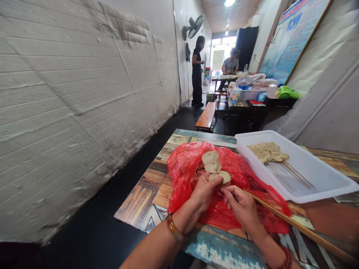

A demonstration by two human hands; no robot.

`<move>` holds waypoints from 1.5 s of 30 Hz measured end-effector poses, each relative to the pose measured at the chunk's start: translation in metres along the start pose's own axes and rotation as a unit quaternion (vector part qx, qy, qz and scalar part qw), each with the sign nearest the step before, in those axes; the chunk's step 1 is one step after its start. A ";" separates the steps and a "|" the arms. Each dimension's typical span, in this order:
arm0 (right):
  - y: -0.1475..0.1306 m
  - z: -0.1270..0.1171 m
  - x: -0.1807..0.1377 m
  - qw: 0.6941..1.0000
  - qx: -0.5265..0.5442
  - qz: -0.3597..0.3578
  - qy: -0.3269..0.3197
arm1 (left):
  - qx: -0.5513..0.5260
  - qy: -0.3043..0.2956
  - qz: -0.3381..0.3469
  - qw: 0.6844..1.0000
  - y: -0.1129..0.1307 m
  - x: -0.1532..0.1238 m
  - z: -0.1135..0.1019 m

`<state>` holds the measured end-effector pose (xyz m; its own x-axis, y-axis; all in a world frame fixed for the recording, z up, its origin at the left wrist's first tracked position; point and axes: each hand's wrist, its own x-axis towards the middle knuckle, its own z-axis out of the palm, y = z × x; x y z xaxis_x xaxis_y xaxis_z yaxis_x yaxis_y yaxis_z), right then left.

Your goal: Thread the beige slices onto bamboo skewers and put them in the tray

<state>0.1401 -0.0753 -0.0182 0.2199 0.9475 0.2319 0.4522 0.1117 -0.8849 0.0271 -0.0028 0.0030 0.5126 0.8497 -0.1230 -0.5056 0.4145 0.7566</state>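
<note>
Over a red plastic bag (pixel 241 168), my left hand (pixel 206 188) is closed on pale, flat, rounded food slices (pixel 211 165). They overlap in a row and appear threaded on a thin skewer, mostly hidden behind them. Fingers and thumb of my right hand (pixel 237 201) are pinched together just below the lowest slice, apparently on the skewer's lower end. More slices lie in the open bag, partly covered by my left hand. A bundle of bare wooden skewers (pixel 297 222) runs from behind my right hand towards the lower right.
A white plastic tray (pixel 331 183) at the right holds several filled skewers (pixel 267 151). The wood-patterned table (pixel 143 198) ends at the left beside a dark floor. Beyond stand a bench (pixel 206 115), a cluttered table (pixel 252 102) and two people (pixel 198 74).
</note>
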 end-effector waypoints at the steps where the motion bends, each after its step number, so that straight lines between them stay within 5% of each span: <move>1: 0.000 0.000 0.000 1.000 0.002 0.002 -0.001 | -0.009 0.010 0.001 1.000 0.002 0.000 0.000; 18: 0.001 0.005 -0.006 0.998 0.014 0.042 -0.047 | -0.084 0.027 0.046 0.995 0.021 0.006 -0.011; 45: -0.002 0.002 -0.008 0.997 0.000 0.033 -0.073 | -0.049 0.075 0.091 0.992 0.038 0.010 -0.023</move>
<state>0.1356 -0.0827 -0.0196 0.1222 0.9862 0.1119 0.4411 0.0471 -0.8962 -0.0030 0.0285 0.0154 0.3020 0.9490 -0.0901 -0.6487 0.2738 0.7101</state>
